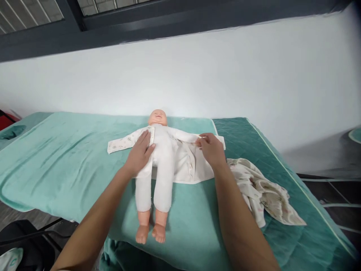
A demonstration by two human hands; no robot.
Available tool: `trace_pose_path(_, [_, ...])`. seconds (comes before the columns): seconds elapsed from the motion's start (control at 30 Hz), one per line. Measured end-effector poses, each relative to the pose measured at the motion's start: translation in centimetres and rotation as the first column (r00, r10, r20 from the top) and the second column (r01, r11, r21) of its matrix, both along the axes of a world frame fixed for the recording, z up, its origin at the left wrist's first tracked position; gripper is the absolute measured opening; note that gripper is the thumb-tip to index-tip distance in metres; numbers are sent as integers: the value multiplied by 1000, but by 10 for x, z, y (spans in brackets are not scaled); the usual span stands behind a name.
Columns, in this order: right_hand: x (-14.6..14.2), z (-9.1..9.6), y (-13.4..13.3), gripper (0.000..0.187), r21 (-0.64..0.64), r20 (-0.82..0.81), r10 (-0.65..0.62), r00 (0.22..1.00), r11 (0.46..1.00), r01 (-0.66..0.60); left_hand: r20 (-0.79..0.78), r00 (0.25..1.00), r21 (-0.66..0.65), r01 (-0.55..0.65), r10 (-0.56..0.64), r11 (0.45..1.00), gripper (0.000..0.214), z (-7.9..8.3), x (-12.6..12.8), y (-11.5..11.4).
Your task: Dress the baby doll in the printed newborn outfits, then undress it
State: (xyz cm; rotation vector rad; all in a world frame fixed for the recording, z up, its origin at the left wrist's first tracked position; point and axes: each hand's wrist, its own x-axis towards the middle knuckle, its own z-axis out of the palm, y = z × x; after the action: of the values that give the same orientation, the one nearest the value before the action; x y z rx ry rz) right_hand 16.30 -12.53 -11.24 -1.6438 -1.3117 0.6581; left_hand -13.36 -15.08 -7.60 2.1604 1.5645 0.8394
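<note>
A baby doll [164, 150] with a white cloth body lies on its back, its bare feet towards me. An open, pale printed baby jacket [194, 165] is spread beneath it. The jacket's left sleeve [121, 143] covers the doll's arm on that side. My left hand [141, 152] rests flat on the jacket front beside the doll's chest, fingers stretched out. At the other side, my right hand [210, 148] pinches the end of the doll's white arm [182, 134], which lies on top of the jacket. The doll's hand there is hidden by my fingers.
A light green blanket [70, 158] lies over a dark green quilted mattress [293, 210]. A crumpled printed cloth [259, 188] lies on the right. Behind stands a white wall [197, 75] under a dark window frame [169, 22]. A black chair [25, 241] is at lower left.
</note>
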Motion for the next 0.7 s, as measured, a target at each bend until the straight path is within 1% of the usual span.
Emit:
trace_pose_path(0.07, [15,-11,6,32,32,181,-107,978,994,103,-108,994,9,15,-14,1000,56,10,10,15])
trace_pose_path(0.1, [20,-16,9,36,30,248,-126,961,992,123,-165,986,13,13,-11,1000,54,16,15,20])
trace_pose_path(0.17, [26,-25,14,42,7,319,-114,941,993,118,-304,953,43,7,6,999,48,31,29,27])
trace_pose_path(0.23, [29,-30,16,48,-27,330,-81,940,995,96,-452,892,109,59,-3,992,40,45,50,31])
trace_pose_path(0.27, [29,-32,17,51,-45,312,-66,948,995,84,-512,859,142,110,-23,984,36,51,64,33])
trace_pose_path(0.3, [30,-33,18,54,-62,282,-54,958,995,74,-558,828,156,177,-62,972,34,55,79,36])
trace_pose_path(0.33, [31,-34,19,56,-78,250,-45,967,995,66,-593,797,139,237,-111,961,32,57,95,40])
trace_pose_path(0.37, [33,-35,19,58,-89,218,-41,975,994,62,-617,768,92,286,-171,954,32,57,112,44])
trace_pose_path(0.4, [36,-36,20,59,-93,184,-43,982,994,61,-635,732,27,342,-249,939,32,54,129,50])
trace_pose_path(0.43, [39,-38,20,60,-89,143,-43,989,994,56,-649,696,-41,372,-308,927,31,50,145,57])
trace_pose_path(0.5, [47,-42,21,60,-61,33,-23,999,998,25,-681,624,-157,387,-384,908,30,38,172,70])
trace_pose_path(0.53, [52,-44,21,60,-41,-31,-6,1000,999,5,-689,593,-208,389,-417,897,30,31,182,77])
trace_pose_path(0.57, [56,-45,22,60,-20,-85,10,996,1000,-12,-692,571,-245,390,-442,887,29,26,189,83])
trace_pose_path(0.63, [64,-47,23,59,-4,-130,3,992,1000,-3,-687,551,-284,396,-473,873,27,19,194,92])
trace_pose_path(0.7, [68,-46,23,54,-23,-116,-45,992,999,43,-686,563,-267,396,-461,879,29,20,190,98])
